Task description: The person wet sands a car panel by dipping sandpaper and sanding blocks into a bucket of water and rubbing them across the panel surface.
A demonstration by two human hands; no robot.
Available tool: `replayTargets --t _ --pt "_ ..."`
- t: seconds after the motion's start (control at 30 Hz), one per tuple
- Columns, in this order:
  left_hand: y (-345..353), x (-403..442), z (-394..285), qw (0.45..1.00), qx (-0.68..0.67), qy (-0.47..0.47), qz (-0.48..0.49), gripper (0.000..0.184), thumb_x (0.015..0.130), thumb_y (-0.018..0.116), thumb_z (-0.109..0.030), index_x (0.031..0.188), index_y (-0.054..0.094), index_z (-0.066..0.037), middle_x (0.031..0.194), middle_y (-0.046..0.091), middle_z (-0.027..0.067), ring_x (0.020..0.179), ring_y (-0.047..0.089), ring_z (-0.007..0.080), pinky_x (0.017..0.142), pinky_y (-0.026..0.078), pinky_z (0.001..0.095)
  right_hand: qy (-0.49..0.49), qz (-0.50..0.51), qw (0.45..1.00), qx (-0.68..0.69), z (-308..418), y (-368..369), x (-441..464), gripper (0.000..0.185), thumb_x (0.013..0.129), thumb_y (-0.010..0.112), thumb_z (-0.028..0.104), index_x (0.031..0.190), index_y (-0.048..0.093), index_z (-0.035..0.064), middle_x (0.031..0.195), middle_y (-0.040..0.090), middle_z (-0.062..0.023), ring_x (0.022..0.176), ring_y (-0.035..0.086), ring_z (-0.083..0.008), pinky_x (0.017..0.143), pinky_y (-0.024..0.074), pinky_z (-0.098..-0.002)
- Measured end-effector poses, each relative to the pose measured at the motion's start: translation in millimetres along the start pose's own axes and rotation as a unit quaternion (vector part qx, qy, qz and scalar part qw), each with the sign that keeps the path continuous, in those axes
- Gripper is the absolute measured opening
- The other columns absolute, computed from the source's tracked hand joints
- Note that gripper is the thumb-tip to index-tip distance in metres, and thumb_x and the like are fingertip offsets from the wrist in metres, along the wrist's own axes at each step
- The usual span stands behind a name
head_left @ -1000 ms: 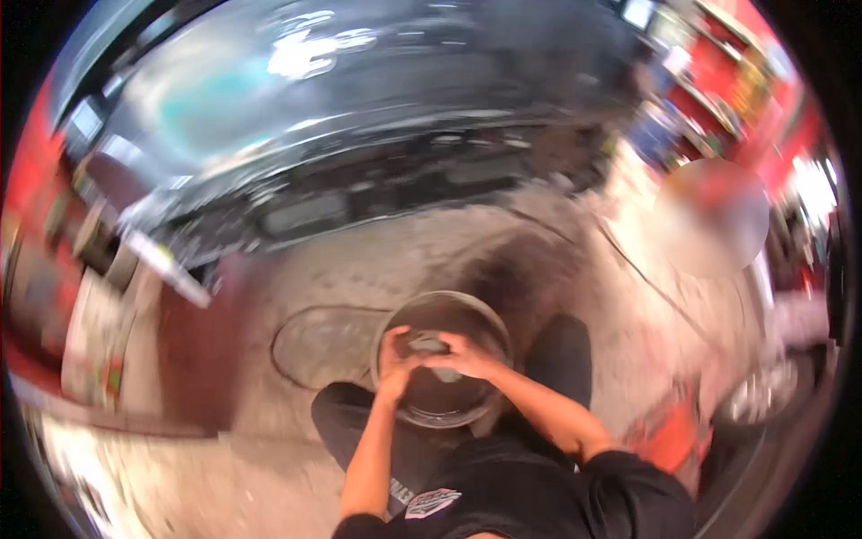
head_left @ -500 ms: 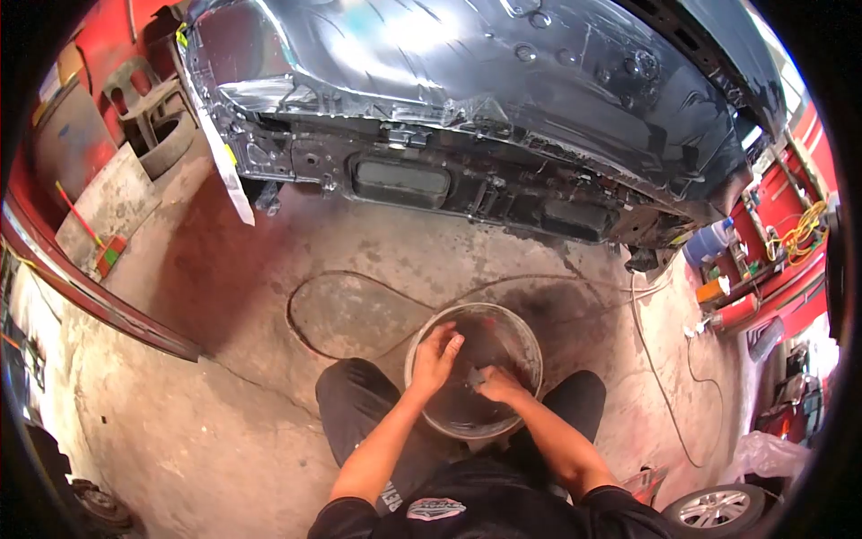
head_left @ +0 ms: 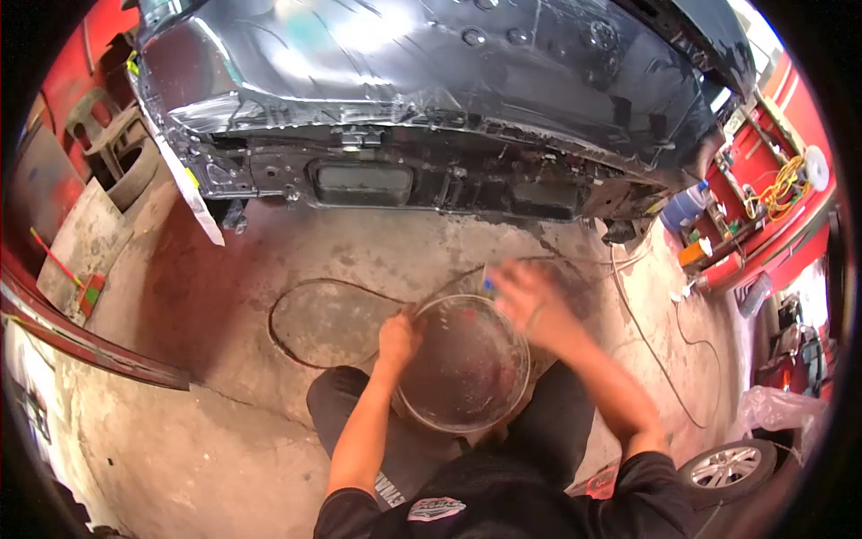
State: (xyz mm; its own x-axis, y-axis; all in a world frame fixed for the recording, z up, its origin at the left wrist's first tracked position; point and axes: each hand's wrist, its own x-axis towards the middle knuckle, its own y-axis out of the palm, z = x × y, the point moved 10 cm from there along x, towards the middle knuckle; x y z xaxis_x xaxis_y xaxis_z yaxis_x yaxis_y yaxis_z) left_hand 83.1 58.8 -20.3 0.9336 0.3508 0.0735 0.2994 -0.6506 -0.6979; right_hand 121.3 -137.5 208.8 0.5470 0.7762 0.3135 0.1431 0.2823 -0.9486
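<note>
Basin: round, no long axis, between the legs
Left hand: curled at left rim, grip unclear
Right hand: blurred by far-right rim, hold cannot be told
Blue item: at its left

The round, pale-rimmed basin is dark brown inside; the glossy car panel is black, the coiled cable yellow.

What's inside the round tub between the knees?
Inside the tub, a dark, brownish surface shows, with a small reddish patch near the far edge. Anything beneath that surface can't be seen; the left hand hides some of the left rim.
</note>
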Motion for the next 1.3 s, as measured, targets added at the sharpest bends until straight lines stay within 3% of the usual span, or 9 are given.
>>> replayTargets --t 0.17,0.3,0.57,0.63,0.73,0.83,0.97,1.07,1.3 --pt "0 1 2 1.000 -0.024 -0.014 0.006 0.038 0.093 0.070 -0.029 0.125 0.068 -0.008 0.108 0.073 0.0237 0.102 0.069 0.0448 0.090 0.055 0.0522 -0.151 -0.274 0.938 -0.150 23 -158 103 0.048 0.083 0.073 0.011 0.131 0.068 0.0120 0.138 0.058 -0.0162 0.122 0.058 -0.0344 0.097 0.0476 -0.0480" --pt "-1 0 3 0.997 -0.012 -0.061 0.051 0.045 0.096 0.069 -0.034 0.131 0.066 -0.007 0.113 0.073 0.0255 0.110 0.067 0.0447 0.095 0.054 0.0497 -0.235 -0.337 0.887 -0.210 22 -188 155 0.047 0.081 0.069 0.003 0.127 0.070 0.0113 0.138 0.059 -0.0159 0.120 0.059 -0.0341 0.100 0.0485 -0.0472" --pt "-1 2 5 0.995 -0.055 -0.068 0.046 0.039 0.094 0.070 -0.031 0.124 0.068 -0.006 0.109 0.073 0.0246 0.107 0.068 0.0438 0.092 0.054 0.0511 -0.259 -0.300 0.890 -0.224 0 -182 168 0.054 0.074 0.071 -0.002 0.126 0.072 0.0128 0.144 0.059 -0.0154 0.120 0.059 -0.0368 0.100 0.0492 -0.0484" --pt "2 4 3 0.996 -0.081 -0.032 0.012 0.029 0.093 0.069 -0.026 0.113 0.071 -0.005 0.100 0.074 0.0245 0.098 0.070 0.0448 0.085 0.055 0.0535 -0.267 -0.308 0.885 -0.226 20 -178 184 0.056 0.074 0.071 -0.001 0.128 0.072 0.0139 0.143 0.059 -0.0150 0.120 0.059 -0.0367 0.101 0.0490 -0.0479" --pt "4 0 6 0.997 -0.072 -0.037 0.016 0.029 0.093 0.070 -0.026 0.114 0.071 -0.005 0.101 0.074 0.0238 0.099 0.070 0.0447 0.085 0.055 0.0533 -0.350 -0.334 0.852 -0.198 97 -151 247 0.035 0.077 0.072 0.005 0.111 0.074 0.0098 0.129 0.063 -0.0120 0.112 0.059 -0.0307 0.094 0.0493 -0.0434" --pt "-10 -8 -2 0.998 -0.048 -0.026 -0.005 0.030 0.093 0.069 -0.026 0.115 0.071 -0.005 0.103 0.074 0.0234 0.100 0.069 0.0446 0.085 0.055 0.0533 -0.398 -0.338 0.830 -0.197 130 -147 269 0.030 0.080 0.071 0.007 0.110 0.071 0.0087 0.125 0.063 -0.0111 0.106 0.059 -0.0283 0.090 0.0497 -0.0427" --pt "-3 0 2 0.998 -0.050 -0.025 0.003 0.033 0.094 0.069 -0.026 0.120 0.069 -0.006 0.105 0.073 0.0239 0.102 0.069 0.0451 0.087 0.054 0.0533 -0.344 -0.298 0.861 -0.226 41 -172 199 0.038 0.081 0.070 0.007 0.119 0.073 0.0096 0.133 0.061 -0.0154 0.120 0.058 -0.0347 0.098 0.0488 -0.0489" --pt "6 3 6 0.996 -0.078 -0.029 0.039 0.038 0.095 0.068 -0.027 0.127 0.067 -0.007 0.109 0.072 0.0251 0.105 0.068 0.0459 0.090 0.053 0.0535 -0.313 -0.290 0.868 -0.255 38 -167 202 0.042 0.081 0.072 0.006 0.123 0.073 0.0102 0.138 0.060 -0.0173 0.122 0.058 -0.0373 0.099 0.0477 -0.0509" --pt "6 -2 13 0.996 -0.075 -0.040 0.026 0.034 0.093 0.068 -0.024 0.124 0.068 -0.009 0.106 0.073 0.0240 0.101 0.069 0.0459 0.088 0.055 0.0544 -0.398 -0.345 0.814 -0.246 135 -146 273 0.025 0.085 0.070 0.014 0.110 0.073 0.0088 0.121 0.064 -0.0123 0.114 0.061 -0.0306 0.096 0.0515 -0.0438"
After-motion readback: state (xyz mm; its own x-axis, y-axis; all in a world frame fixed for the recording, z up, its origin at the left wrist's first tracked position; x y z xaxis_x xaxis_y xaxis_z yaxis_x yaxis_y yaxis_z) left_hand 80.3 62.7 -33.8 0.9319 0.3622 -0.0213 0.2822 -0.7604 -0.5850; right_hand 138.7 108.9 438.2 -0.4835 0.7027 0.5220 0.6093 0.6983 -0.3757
